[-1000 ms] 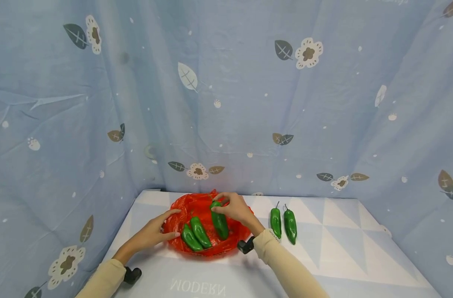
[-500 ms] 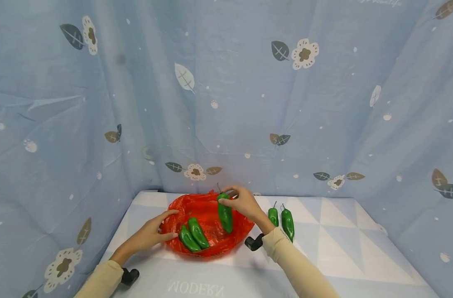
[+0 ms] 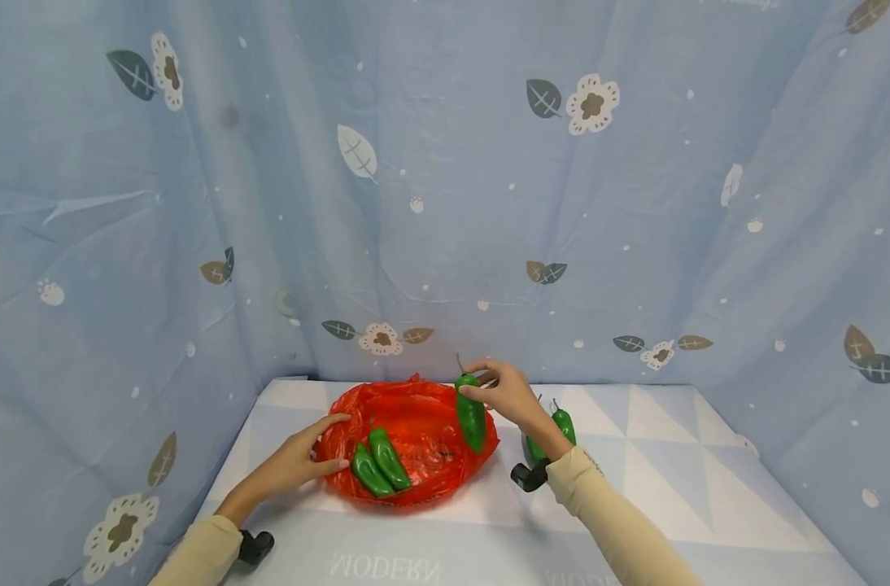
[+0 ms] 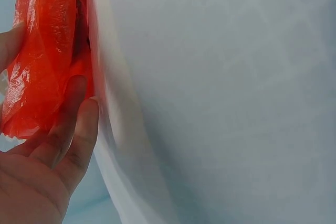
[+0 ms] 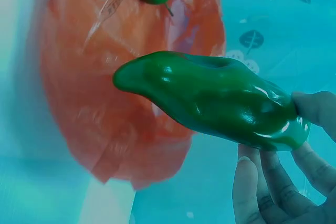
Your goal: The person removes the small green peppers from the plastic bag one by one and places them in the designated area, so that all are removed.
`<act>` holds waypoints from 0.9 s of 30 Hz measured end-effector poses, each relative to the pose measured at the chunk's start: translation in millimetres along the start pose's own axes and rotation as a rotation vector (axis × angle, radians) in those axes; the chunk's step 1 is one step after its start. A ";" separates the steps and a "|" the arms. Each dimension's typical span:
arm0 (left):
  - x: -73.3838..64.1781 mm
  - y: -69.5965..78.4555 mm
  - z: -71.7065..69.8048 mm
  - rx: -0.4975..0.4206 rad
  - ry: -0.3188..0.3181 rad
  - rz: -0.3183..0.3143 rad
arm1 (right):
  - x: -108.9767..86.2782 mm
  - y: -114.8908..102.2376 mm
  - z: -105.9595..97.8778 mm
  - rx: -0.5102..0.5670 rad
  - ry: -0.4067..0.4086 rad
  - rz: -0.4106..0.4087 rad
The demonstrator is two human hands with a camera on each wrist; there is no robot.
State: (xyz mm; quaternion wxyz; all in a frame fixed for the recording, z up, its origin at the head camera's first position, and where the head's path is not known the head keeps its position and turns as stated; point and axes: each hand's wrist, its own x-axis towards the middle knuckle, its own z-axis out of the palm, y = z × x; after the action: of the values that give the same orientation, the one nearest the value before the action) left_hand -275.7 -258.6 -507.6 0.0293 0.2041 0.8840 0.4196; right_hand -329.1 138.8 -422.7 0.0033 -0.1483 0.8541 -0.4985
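A red plastic bag (image 3: 430,407) lies spread like a shallow bowl, with two green peppers (image 3: 388,457) side by side in its left half. My left hand (image 3: 298,456) is at the bag's left side, thumb and fingers spread apart. In the left wrist view, rather straight fingers (image 4: 84,135) touch the red plastic. Over the bag's right edge, my right hand (image 3: 507,395) pinches a glossy green pepper (image 3: 471,419) near its stem end, tip pointing down. The right wrist view shows thumb and fingers on either side of that pepper (image 5: 205,98).
Two more green peppers (image 3: 564,423) lie on the table right of the bag, partly hidden by the right wrist. The table (image 3: 672,480) bears a pale triangle-patterned cloth. Blue patterned curtains (image 3: 445,203) enclose the back and sides.
My right hand has lifted the pepper from inside the bag and carried it rightward to the bag's right edge. The left hand has stayed at the bag's left side.
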 end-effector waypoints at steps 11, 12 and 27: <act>0.2 -4.8 0.1 -0.005 -0.005 -0.002 | -8.2 13.2 -23.3 -0.006 0.043 0.042; 0.3 -5.4 0.5 -0.011 -0.003 -0.001 | -8.8 13.8 -25.2 -0.015 0.046 0.049; 1.0 -2.6 0.3 0.011 -0.004 -0.028 | -25.8 34.0 -50.7 -0.017 0.092 0.098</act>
State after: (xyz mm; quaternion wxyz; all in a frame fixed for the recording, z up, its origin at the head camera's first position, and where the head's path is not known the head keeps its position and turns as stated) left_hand -277.4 -259.4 -509.6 0.0357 0.1928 0.8890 0.4139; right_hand -320.7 204.1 -429.9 -0.0127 -0.0830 0.8640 -0.4965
